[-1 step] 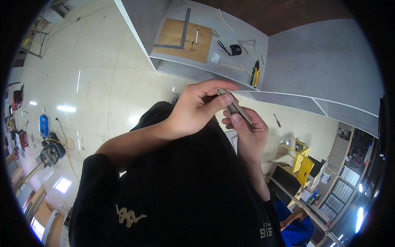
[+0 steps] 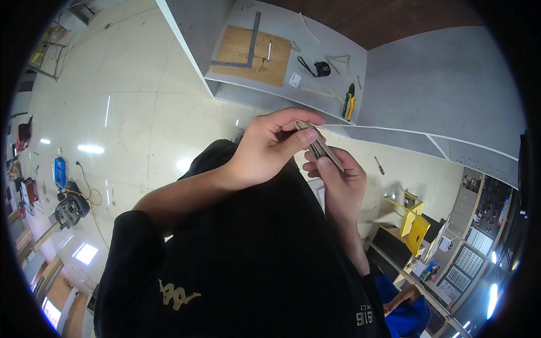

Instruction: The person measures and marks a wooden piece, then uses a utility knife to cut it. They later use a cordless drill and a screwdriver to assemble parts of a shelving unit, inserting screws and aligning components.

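Note:
In front of my chest, both hands are closed on a bundle of thin, flat grey-beige strips (image 2: 330, 155), stacked or folded in layers and tilted down to the right. My left hand (image 2: 275, 141) pinches its upper left end, thumb on the near side and fingers along the far side. Lower down, my right hand (image 2: 342, 179) grips the other end between thumb and curled fingers. The fingers cover part of the bundle, so how its layers join cannot be made out.
Beyond my hands, a grey cabinet (image 2: 434, 73) holds a cardboard sheet (image 2: 232, 40), a metal square (image 2: 253, 42), a tape measure (image 2: 322, 69), pliers (image 2: 349, 104) and loose strips. A small tool (image 2: 379, 165) lies on the floor. Yellow stools (image 2: 417, 235) and a person in blue (image 2: 407, 315) are at right.

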